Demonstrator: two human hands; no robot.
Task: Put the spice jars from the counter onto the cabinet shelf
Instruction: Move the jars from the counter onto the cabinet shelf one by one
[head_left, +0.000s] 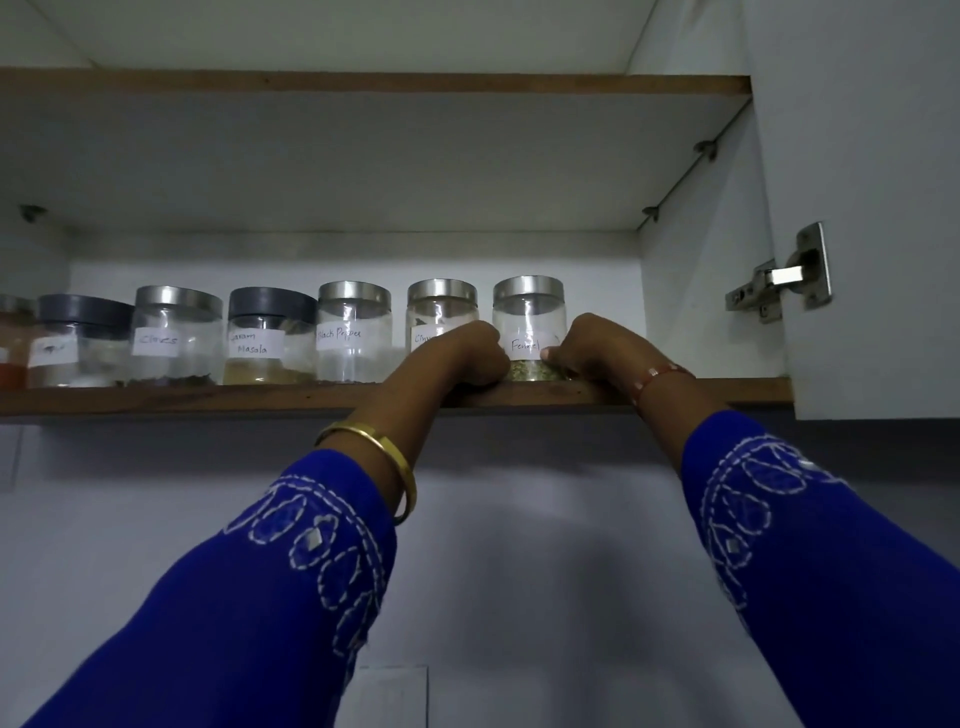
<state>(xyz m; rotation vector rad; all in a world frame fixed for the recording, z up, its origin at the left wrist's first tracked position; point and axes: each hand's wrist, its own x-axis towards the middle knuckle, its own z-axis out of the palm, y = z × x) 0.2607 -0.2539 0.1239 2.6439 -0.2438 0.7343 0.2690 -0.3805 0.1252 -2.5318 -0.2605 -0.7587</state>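
Nearest the camera, two forearms in blue embroidered sleeves (291, 582) reach up and forward. A gold bangle (387, 457) circles the left wrist, and a red thread band (655, 378) sits on the right wrist.

Beyond the wrists runs the brown front edge of the cabinet shelf (208, 397); both hands rest over it. The left hand (457, 356) is curled, its knuckles against the left side of the Fennel jar (529, 327). The right hand (592, 348) curls round the jar's right side, thumb tip pressing its white label. Both hands grip the jar low down, and it stands upright on the shelf between them, its base just behind the shelf edge, with greenish seeds showing at the bottom.

Just behind the left hand stands a steel-lidded jar (441, 317) whose label is partly hidden; it probably begins "Cin". Further out from the left hand the row goes on: the Black Pepper jar (354, 332), the Garam Masala jar (270, 338) with a dark lid, the Cloves jar (176, 335), another dark-lidded jar (83, 343) with an unreadable label, and a jar of red powder (13, 343) at the frame edge.

To the outside of the right hand, the white cabinet door (883, 208) stands open on a metal hinge (784, 278). Above everything is an upper shelf (363, 83).
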